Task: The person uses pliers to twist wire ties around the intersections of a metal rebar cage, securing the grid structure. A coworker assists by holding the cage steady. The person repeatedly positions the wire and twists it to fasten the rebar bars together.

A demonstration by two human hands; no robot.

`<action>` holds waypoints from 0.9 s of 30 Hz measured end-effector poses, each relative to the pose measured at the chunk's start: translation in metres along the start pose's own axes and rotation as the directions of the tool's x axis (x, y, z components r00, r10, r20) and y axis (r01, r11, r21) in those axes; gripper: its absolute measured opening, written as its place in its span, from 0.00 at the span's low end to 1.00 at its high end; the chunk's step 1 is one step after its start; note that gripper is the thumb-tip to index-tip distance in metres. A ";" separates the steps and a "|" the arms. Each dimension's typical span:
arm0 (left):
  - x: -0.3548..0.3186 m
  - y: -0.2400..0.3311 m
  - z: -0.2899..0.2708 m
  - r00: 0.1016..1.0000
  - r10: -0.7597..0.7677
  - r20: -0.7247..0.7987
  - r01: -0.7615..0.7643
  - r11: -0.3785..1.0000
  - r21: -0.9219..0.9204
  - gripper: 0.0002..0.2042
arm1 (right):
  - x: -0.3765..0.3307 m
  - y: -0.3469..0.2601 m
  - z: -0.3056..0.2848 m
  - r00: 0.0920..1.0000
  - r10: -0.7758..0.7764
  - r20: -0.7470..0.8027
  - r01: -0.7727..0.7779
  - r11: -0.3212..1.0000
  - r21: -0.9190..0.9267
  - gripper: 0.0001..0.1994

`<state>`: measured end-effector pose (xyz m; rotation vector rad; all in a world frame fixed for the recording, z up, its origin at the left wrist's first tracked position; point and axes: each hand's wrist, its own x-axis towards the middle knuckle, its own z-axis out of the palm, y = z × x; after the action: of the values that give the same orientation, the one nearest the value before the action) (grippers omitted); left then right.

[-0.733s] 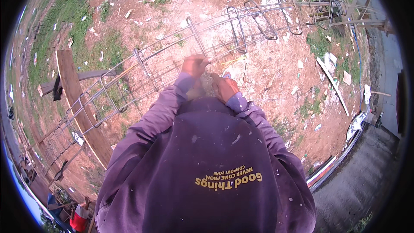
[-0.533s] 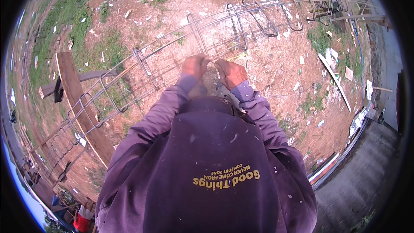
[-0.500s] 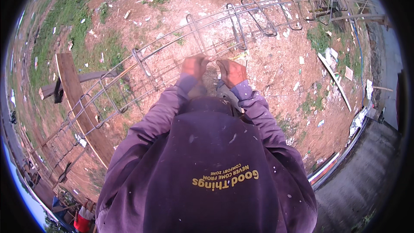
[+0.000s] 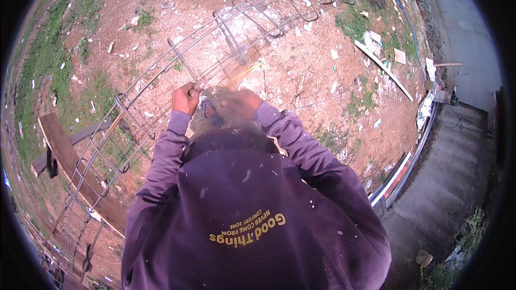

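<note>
A long rebar cage (image 4: 122, 108) of thin steel bars and bent stirrups runs from the lower left to the upper right in front of me. My left hand (image 4: 186, 98) is closed in a pinch at its near lower bar, by the foot of one stirrup (image 4: 183, 59). Whatever lies between those fingertips is too small to make out. Close to my body, my right hand (image 4: 244, 103) is apart from the cage and smeared by motion, so its fingers do not read clearly. A sandalled foot (image 4: 210, 113) shows on the ground between my hands.
At the left, a wooden plank (image 4: 58, 138) lies under the cage, crossing another timber. Litter and grass patches dot the dirt. A pale strip (image 4: 384, 70), a blue hose (image 4: 411, 32) and a grey concrete surface (image 4: 430, 166) are at the right.
The view has shifted, so the cage appears farther left and lower. My right hand has come away from my left and drawn back; the left remains pinched at the cage.
</note>
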<state>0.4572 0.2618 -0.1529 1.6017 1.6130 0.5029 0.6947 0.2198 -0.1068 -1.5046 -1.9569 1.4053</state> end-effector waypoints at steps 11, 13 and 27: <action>-0.002 0.016 -0.002 0.990 -0.133 -0.055 0.124 0.982 -0.142 0.18 | 0.053 0.168 -0.431 0.423 -0.011 -0.906 -0.566 0.778 -0.274 0.21; -0.003 0.019 -0.001 0.967 -0.253 -0.038 0.246 0.960 -0.132 0.17 | 0.064 0.201 -0.507 0.409 -0.047 -0.911 -0.732 0.579 -0.359 0.30; -0.008 0.028 0.000 0.963 -0.257 -0.084 0.234 0.948 -0.215 0.16 | 0.071 0.210 -0.632 0.763 -0.059 -0.643 -0.529 0.514 -0.675 0.20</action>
<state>0.4745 0.2576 -0.1299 1.2196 1.7546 0.6108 1.2375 0.5969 -0.0004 -2.3230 -2.0548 -0.2029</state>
